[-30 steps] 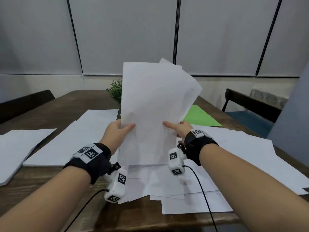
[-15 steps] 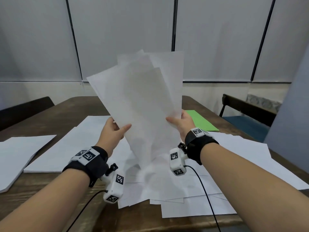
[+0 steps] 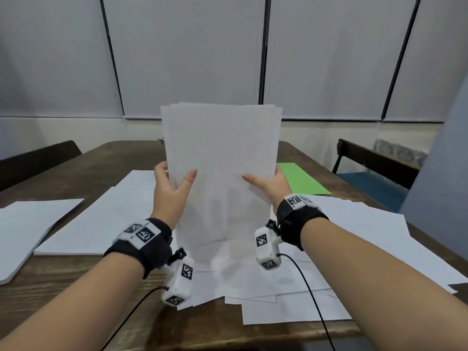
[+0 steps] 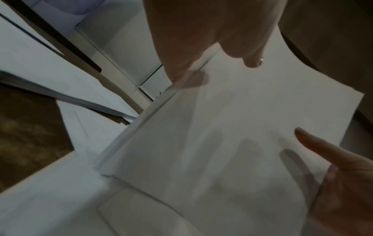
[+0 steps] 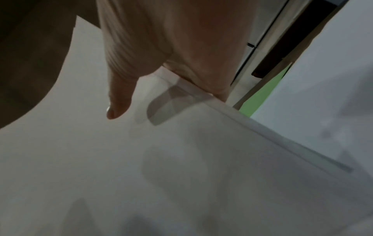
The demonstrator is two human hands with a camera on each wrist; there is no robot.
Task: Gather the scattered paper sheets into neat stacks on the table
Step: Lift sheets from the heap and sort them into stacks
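A bundle of white paper sheets [image 3: 222, 158] stands upright, its bottom edge resting on loose sheets [image 3: 278, 307] at the table's front edge. My left hand [image 3: 172, 183] grips the bundle's left edge, thumb in front and fingers behind. My right hand [image 3: 266, 183] grips the right edge the same way. The left wrist view shows the bundle [image 4: 232, 135] with the left hand [image 4: 201, 52] pinching its edge. In the right wrist view the thumb of my right hand [image 5: 161, 67] lies on the bundle [image 5: 181, 159]. The top edges are nearly aligned.
A flat stack of white paper [image 3: 101, 219] lies left of centre, another stack [image 3: 22, 231] at the far left. More white sheets [image 3: 367, 239] spread to the right. A green sheet [image 3: 301, 178] lies behind them. Dark chairs [image 3: 374, 160] flank the wooden table [image 3: 63, 282].
The held sheets were fanned out and tilted; now they stand upright and squared, bottom edge down on the loose sheets. Both hands moved up along the bundle's side edges.
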